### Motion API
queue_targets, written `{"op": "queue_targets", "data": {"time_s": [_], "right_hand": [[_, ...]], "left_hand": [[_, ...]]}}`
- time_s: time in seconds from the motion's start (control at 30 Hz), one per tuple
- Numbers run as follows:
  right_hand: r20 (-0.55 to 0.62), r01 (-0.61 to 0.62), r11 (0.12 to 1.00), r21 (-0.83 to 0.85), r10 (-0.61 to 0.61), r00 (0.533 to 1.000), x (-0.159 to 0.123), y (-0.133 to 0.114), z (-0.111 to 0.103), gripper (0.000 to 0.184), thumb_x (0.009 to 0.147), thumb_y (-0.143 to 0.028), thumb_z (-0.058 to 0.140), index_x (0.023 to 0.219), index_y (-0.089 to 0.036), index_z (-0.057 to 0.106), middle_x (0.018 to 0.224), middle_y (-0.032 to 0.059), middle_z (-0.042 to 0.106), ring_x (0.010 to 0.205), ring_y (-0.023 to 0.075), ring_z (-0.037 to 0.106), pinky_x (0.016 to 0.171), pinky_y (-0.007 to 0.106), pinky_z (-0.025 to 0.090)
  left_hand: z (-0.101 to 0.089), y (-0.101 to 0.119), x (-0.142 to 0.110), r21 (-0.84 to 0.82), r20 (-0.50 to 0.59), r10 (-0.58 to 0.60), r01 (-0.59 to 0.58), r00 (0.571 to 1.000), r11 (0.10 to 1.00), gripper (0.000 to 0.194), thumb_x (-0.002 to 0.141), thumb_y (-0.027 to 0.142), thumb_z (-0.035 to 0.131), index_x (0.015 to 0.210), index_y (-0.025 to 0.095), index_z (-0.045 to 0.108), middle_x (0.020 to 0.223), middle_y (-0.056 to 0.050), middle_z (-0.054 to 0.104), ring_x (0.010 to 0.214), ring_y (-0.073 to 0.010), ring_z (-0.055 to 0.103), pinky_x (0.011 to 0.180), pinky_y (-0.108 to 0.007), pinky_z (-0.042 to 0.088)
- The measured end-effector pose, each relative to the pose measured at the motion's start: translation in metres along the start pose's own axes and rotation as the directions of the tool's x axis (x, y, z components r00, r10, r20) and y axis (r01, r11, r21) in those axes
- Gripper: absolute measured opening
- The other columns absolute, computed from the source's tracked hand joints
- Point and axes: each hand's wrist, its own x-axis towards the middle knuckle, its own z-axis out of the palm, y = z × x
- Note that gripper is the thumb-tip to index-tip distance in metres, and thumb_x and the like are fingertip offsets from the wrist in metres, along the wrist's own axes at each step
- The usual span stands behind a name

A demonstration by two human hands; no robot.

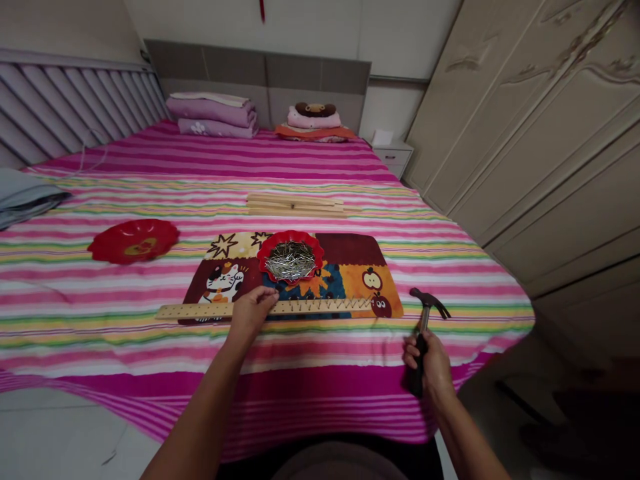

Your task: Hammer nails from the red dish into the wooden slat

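Observation:
A long pale wooden strip (pixel 200 311) lies across a patterned mat (pixel 360 247). Its right part carries a row of upright nails (pixel 320 305), while small dark marks dot its left part. At the strip's middle, my left hand (pixel 250 312) pinches what looks like a nail, its tip barely visible between thumb and finger. Just beyond it, a red scalloped dish (pixel 263 257) holds a heap of loose nails (pixel 291 260). Off the strip's right end, my right hand (pixel 434 360) is wrapped around the dark handle of a claw hammer (pixel 425 303), head pointing away from me.
Several bare wooden strips (pixel 295 205) lie behind the mat on the striped bed (pixel 250 160). A red plate (pixel 135 241) rests at left, near folded grey-blue cloth (pixel 30 193). Folded bedding (pixel 215 115) is stacked by the headboard. A wardrobe (pixel 540 133) stands to the right.

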Motion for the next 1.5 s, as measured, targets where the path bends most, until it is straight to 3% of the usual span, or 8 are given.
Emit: {"op": "queue_targets", "data": {"time_s": [0.67,0.93,1.03,1.13,1.2,1.3,1.37,1.5], "right_hand": [[-0.004,0.013,1.000,-0.017,-0.013,1.000,0.000,0.000,0.000,0.030,0.063,-0.033,0.067,0.074,-0.022,0.042,0.053,-0.0104,0.045,0.033,0.0029,0.037,0.025,0.010,0.026],[-0.042,0.096,0.993,-0.070,-0.099,0.994,-0.021,-0.001,0.018,0.032,0.067,-0.036,0.066,0.088,-0.025,0.046,0.053,-0.0112,0.047,0.033,0.0049,0.040,0.026,0.011,0.029],[-0.021,0.141,0.972,-0.187,-0.147,0.989,-0.042,-0.004,0.034,0.040,0.070,-0.038,0.066,0.105,-0.027,0.050,0.054,-0.0100,0.050,0.035,0.0068,0.043,0.025,0.013,0.032],[0.154,0.209,0.881,-0.425,-0.157,0.976,-0.063,-0.012,0.057,0.044,0.076,-0.041,0.062,0.115,-0.025,0.054,0.056,-0.0070,0.054,0.036,0.0082,0.044,0.026,0.016,0.032],[0.375,0.367,0.746,-0.556,-0.169,0.912,-0.074,-0.018,0.074,0.038,0.081,-0.039,0.058,0.116,-0.024,0.058,0.055,-0.0057,0.055,0.038,0.0091,0.047,0.032,0.018,0.037],[0.696,0.657,0.474,-0.587,-0.119,0.708,-0.082,-0.023,0.103,0.035,0.087,-0.031,0.051,0.120,-0.022,0.060,0.064,-0.0012,0.064,0.052,0.0133,0.059,0.050,0.023,0.049],[0.806,0.771,0.339,-0.539,-0.059,0.589,-0.085,-0.021,0.120,0.037,0.090,-0.026,0.046,0.126,-0.023,0.056,0.084,0.0038,0.071,0.070,0.0178,0.067,0.064,0.027,0.053],[0.861,0.851,0.161,-0.501,-0.008,0.508,-0.085,-0.014,0.143,0.042,0.092,-0.024,0.040,0.133,-0.023,0.047,0.111,0.0089,0.069,0.095,0.0240,0.066,0.081,0.035,0.052]], "left_hand": [[0.006,-0.004,-0.011,0.027,-0.013,0.064,-0.064,0.998,0.998,0.022,0.061,0.040,0.061,0.070,0.021,0.067,0.069,0.000,0.069,0.068,-0.0158,0.060,0.064,-0.025,0.045],[0.007,-0.015,-0.012,0.243,0.018,0.258,-0.254,0.966,0.936,0.019,0.071,0.038,0.054,0.073,0.024,0.067,0.080,0.000,0.070,0.078,-0.0171,0.061,0.073,-0.027,0.044],[0.008,-0.020,-0.012,0.332,0.055,0.329,-0.328,0.943,0.884,0.020,0.076,0.037,0.051,0.075,0.025,0.067,0.082,-0.001,0.069,0.082,-0.0174,0.060,0.075,-0.028,0.043],[0.008,-0.022,-0.013,0.373,0.051,0.335,-0.329,0.941,0.867,0.020,0.078,0.036,0.050,0.077,0.025,0.067,0.083,-0.001,0.069,0.084,-0.0176,0.060,0.076,-0.028,0.042],[0.009,-0.022,-0.013,0.388,0.050,0.333,-0.326,0.942,0.862,0.021,0.079,0.035,0.050,0.077,0.025,0.067,0.083,-0.001,0.069,0.084,-0.0175,0.060,0.076,-0.028,0.042],[0.010,-0.021,-0.014,0.411,0.057,0.336,-0.329,0.940,0.850,0.021,0.080,0.035,0.049,0.077,0.025,0.067,0.084,-0.001,0.069,0.084,-0.0175,0.059,0.076,-0.028,0.041],[0.010,-0.021,-0.014,0.419,0.056,0.340,-0.332,0.939,0.845,0.020,0.080,0.033,0.049,0.077,0.024,0.067,0.084,-0.002,0.069,0.084,-0.0176,0.059,0.076,-0.028,0.041],[0.009,-0.021,-0.015,0.424,0.059,0.354,-0.345,0.933,0.838,0.019,0.080,0.032,0.049,0.078,0.024,0.067,0.083,-0.002,0.068,0.083,-0.0174,0.059,0.076,-0.027,0.041]]}}
